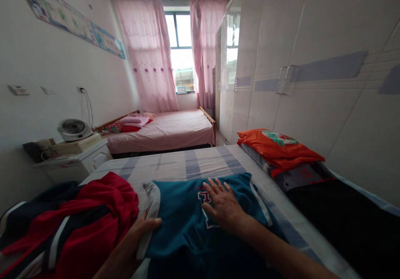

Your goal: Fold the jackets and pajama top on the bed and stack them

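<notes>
A teal shirt (178, 208) with white-grey side edges and a letter print lies folded into a rough rectangle on the bed in front of me. My right hand (223, 206) rests flat on its printed middle, fingers spread. At the shirt's left edge, my left hand (142, 229) grips the pale side, thumb on top and the other fingers hidden. To the left is a loose heap of red and navy clothing (106, 212) with white stripes.
Folded clothes, including an orange garment (281, 149), lie along the right side of the striped bedsheet (193, 162). White wardrobes (312, 116) line the right wall. A small fan (74, 129) stands on a cabinet (90, 162) at left. Beyond is a second bed (178, 129).
</notes>
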### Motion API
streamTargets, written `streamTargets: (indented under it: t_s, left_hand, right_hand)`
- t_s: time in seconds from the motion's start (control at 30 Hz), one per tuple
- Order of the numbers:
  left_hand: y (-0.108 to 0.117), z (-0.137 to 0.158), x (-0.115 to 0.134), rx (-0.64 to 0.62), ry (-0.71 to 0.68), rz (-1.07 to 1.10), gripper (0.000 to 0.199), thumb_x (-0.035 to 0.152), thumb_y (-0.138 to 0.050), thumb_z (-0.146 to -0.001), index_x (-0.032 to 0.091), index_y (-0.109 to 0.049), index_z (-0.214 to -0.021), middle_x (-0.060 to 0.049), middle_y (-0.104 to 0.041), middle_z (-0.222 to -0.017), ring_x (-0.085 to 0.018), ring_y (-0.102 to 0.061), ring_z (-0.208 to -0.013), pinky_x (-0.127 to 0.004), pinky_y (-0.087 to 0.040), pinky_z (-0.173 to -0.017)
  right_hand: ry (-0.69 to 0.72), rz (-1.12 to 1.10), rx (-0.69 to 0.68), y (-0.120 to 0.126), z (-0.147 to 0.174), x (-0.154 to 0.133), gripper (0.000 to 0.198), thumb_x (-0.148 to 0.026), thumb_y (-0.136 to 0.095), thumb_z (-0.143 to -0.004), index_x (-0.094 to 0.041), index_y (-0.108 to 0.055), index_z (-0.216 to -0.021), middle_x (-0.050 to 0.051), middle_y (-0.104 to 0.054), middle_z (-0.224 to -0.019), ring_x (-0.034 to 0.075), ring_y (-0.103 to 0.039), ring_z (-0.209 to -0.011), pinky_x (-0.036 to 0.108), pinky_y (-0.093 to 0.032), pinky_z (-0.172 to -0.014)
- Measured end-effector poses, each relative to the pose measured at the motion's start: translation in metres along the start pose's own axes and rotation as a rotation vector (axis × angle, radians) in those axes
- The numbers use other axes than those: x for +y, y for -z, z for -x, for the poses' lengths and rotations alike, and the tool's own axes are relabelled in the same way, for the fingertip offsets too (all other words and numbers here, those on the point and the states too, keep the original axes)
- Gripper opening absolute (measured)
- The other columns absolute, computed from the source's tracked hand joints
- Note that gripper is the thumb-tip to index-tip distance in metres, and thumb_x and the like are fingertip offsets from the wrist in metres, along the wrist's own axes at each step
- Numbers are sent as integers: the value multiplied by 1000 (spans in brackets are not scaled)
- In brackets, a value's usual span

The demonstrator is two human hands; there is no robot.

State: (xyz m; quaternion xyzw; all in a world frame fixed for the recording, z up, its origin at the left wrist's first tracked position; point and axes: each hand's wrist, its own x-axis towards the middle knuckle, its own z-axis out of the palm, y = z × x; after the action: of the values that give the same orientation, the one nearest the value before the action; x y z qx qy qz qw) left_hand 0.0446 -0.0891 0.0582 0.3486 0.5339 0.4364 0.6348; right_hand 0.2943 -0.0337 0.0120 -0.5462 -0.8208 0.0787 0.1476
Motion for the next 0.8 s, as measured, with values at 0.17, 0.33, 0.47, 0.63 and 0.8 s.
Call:
streamTargets:
  t_s: [0.17, 0.33, 0.47, 0.63, 0.8]
  left_hand:
    - [-37, 2, 14, -141, -65, 76, 73, 27, -70, -63, 21, -44, -131, -7, -70, -92, -27, -68, -79, -31, -54, -61]
    - [-105, -8, 29, -336, -205, 74, 64, 20, -61, -68, 27, -44, -130, -4, -69, -102, -20, -66, -78, -25, -53, -63]
    - [-171, -32, 23, -466, -253, 82, 69, 12, -59, -66, 22, -40, -132, -9, -65, -105, -14, -63, -68, -21, -51, -56]
    - [-215, -56, -1, -640, -213, -128, 62, 29, -59, -77, 13, -41, -133, -11, -61, -98, -19, -64, -82, -33, -53, -74]
    - [-175, -43, -14, -315, -880, -707, 31, 24, -52, -83, 20, -63, -112, -10, -57, -121, -25, -52, -112, -39, -42, -98]
  right_hand:
    - [81, -136, -80, 2, 33, -9, 59, -46, -38, -88, -19, -35, -140, 10, -27, -149, 27, -20, -138, 49, -12, -112]
    - [-57, -639, 94, 31, 51, 9, 47, -44, -43, -86, -26, -49, -130, 2, -47, -138, 20, -42, -127, 37, -31, -108]
    - [-347, -889, 329, 52, 66, 52, 54, -50, -40, -85, -19, -50, -128, 10, -58, -126, 23, -54, -116, 40, -42, -99]
    - [-579, -748, 582, 53, 88, 117, 57, -47, -45, -79, -16, -49, -127, 14, -54, -130, 27, -50, -120, 42, -40, -100]
    - [-550, -509, 640, 69, 91, 113, 58, -47, -41, -82, -18, -41, -133, 12, -43, -140, 26, -40, -128, 46, -31, -106]
